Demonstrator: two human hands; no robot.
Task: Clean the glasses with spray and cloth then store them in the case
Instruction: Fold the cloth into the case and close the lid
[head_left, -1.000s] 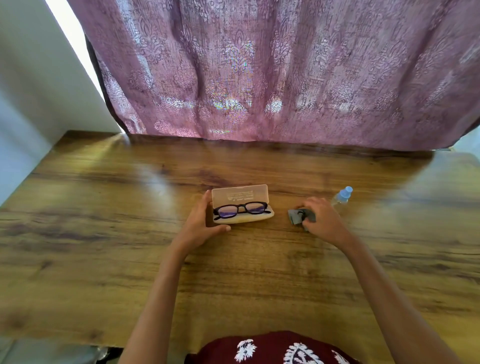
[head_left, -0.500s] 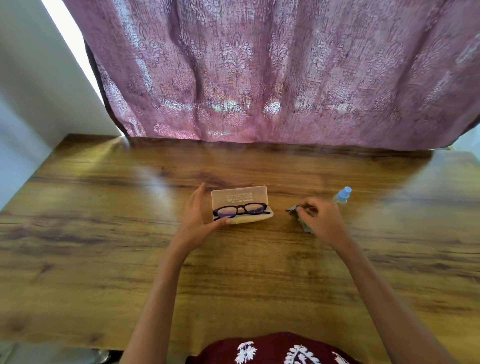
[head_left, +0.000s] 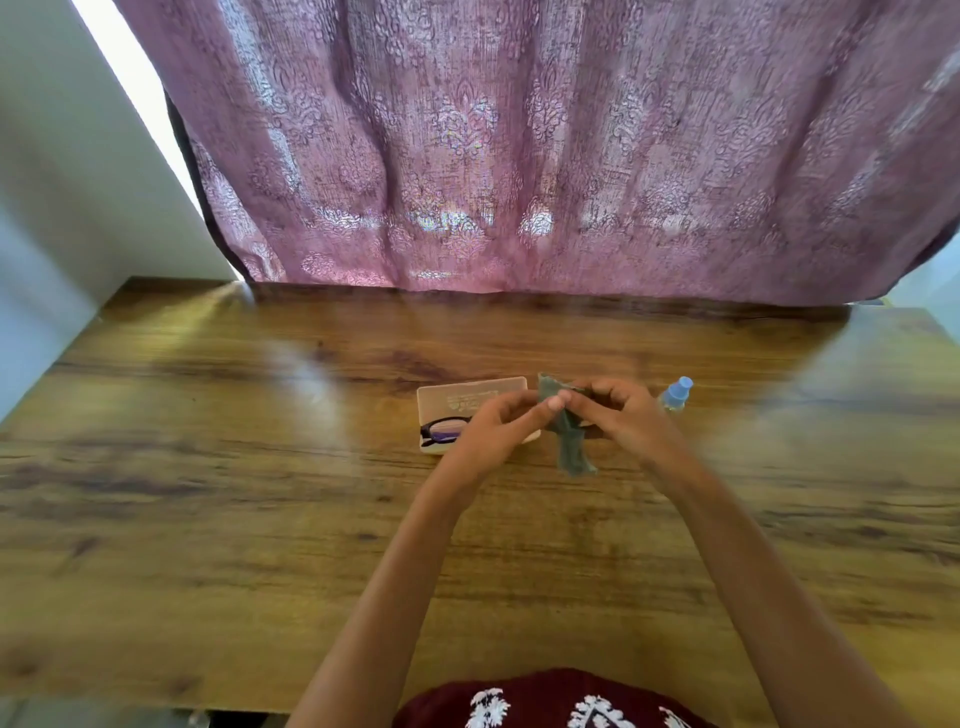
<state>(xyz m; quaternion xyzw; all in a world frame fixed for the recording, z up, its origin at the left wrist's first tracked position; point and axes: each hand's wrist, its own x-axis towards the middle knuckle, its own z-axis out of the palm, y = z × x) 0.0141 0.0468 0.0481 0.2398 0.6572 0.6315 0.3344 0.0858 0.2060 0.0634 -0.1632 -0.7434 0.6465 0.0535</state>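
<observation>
I see a mauve patterned curtain hanging beyond the fingertips of both hands, across the far edge of the table.

The wooden table lies under both hands.

A maroon garment with white print shows at the near edge, behind the wrists.

Left hand: thumb and forefinger are curled and pinch the upper part of the cloth. Right hand: fingers are curled and grip the same cloth from the opposite side. The fingertips of the two hands almost meet.

The case is open, its pale lid raised. It sits under and to the left of the left fingers, which cover its right part. Faint print shows on the inside of the lid; I cannot read it.

The grey-green cloth is held between the two sets of fingers, one corner sticking up above them and the rest hanging down below them.

The glasses, black-framed, lie in the case, to the left of the left fingers; only one lens shows.

The spray bottle, with a blue cap, lies just to the right of the right fingers. I see no readable label on it.
</observation>
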